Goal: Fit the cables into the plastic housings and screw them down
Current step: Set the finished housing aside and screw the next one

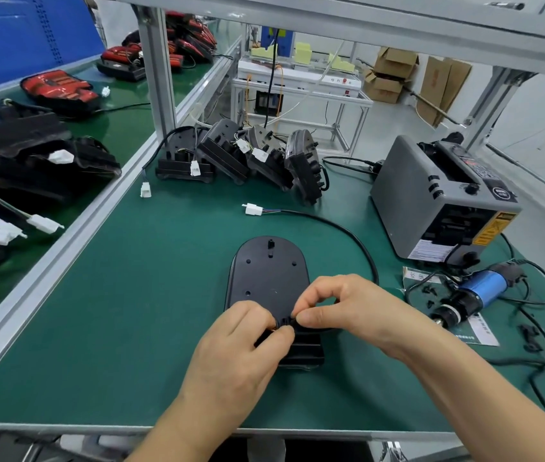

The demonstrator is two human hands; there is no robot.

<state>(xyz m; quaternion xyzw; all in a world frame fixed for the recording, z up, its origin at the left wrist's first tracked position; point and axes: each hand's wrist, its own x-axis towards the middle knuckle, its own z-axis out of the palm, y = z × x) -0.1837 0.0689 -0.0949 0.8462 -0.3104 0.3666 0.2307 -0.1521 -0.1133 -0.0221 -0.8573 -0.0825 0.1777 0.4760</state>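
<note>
Hands, left and right, both pinching black cable at plastic housing.

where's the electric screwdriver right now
In the head view, the screwdriver lies on the green mat to the person's right, just in front of the grey tape dispenser, beside a few loose black screws.

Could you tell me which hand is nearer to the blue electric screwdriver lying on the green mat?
Right. The right hand is beside the blue electric screwdriver; the left hand lies farther off, beyond it.
</note>
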